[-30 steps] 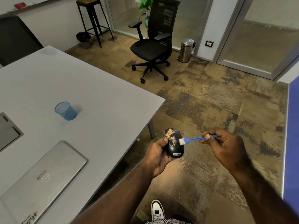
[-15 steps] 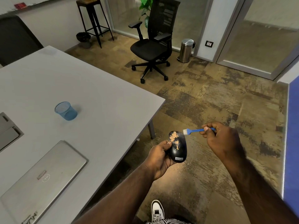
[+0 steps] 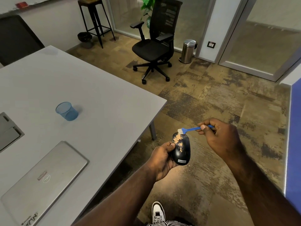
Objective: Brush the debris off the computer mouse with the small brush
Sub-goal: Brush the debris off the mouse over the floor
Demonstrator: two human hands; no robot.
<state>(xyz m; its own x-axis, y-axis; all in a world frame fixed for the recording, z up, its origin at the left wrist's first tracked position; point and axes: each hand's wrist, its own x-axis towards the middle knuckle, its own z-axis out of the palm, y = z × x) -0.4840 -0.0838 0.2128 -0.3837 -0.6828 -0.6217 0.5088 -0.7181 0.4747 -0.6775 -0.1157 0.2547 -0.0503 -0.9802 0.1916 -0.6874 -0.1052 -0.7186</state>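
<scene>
A person looks down at their own two hands, held out over a mottled brown carpet (image 3: 211, 101) just past the corner of a grey table (image 3: 91, 95). The left hand (image 3: 162, 159) cradles a black computer mouse (image 3: 183, 152) from below and from the side, fingers curled around its left edge and the thumb resting on top near the front. The mouse is tilted, its front end pointing away, and a patch of tan debris (image 3: 178, 141) is scattered over its front half. The right hand (image 3: 219, 137) pinches the handle of a small blue brush (image 3: 189, 129) between thumb and curled fingers. The brush's white bristles point down at the front tip of the mouse, touching or almost touching it. On the table, well apart from the hands, stand a blue mesh cup (image 3: 66, 110) and a closed silver laptop (image 3: 44, 181). Farther back are a black office chair (image 3: 154, 46) and a steel bin (image 3: 188, 51). One white shoe (image 3: 158, 211) shows at the bottom edge.
</scene>
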